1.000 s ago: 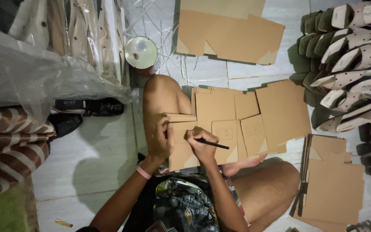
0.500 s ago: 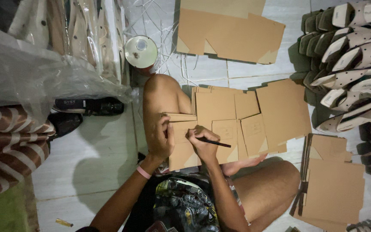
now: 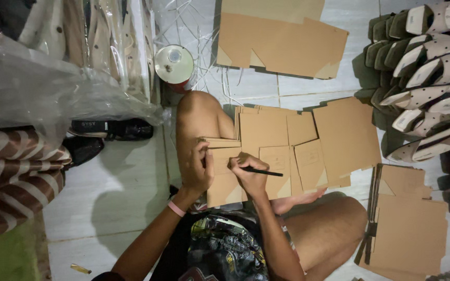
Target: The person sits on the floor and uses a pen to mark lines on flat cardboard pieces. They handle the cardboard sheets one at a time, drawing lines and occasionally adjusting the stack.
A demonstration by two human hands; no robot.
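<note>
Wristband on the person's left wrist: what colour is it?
Pink; the wristband shows in the head view.
</note>
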